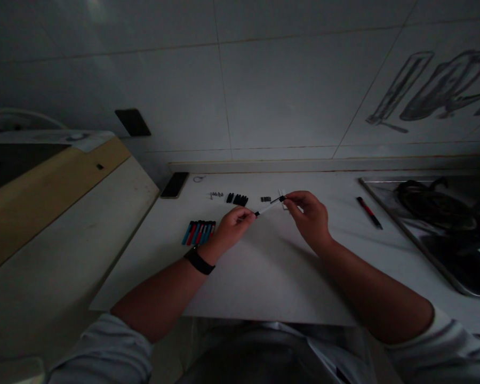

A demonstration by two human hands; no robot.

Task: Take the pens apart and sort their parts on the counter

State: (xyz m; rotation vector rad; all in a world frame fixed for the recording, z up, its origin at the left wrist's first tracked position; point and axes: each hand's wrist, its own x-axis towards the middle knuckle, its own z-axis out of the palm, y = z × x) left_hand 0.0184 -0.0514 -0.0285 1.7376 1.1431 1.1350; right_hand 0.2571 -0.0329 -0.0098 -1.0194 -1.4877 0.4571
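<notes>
A slim white pen refill (267, 207) with a dark end spans the gap between my hands, tilted up to the right. My left hand (232, 230) pinches its lower end. The fingertips of my right hand (312, 217) are closed on a small black pen part (281, 199) at the refill's upper end. Just behind lie several small dark pieces (266, 199) and white sticks (280, 191), partly hidden by my right hand. Several black sleeves (240, 200) and metal springs (216, 194) lie farther left. Red and blue pen barrels (200, 232) lie in a row beside my left wrist.
A red and black pen (369, 212) lies right of my right hand. Beyond it is a gas stove (408, 256). A phone (175, 185) and a small ring (199, 179) rest at the back left. A tall pale box-like thing (116, 197) borders the worktop's left side.
</notes>
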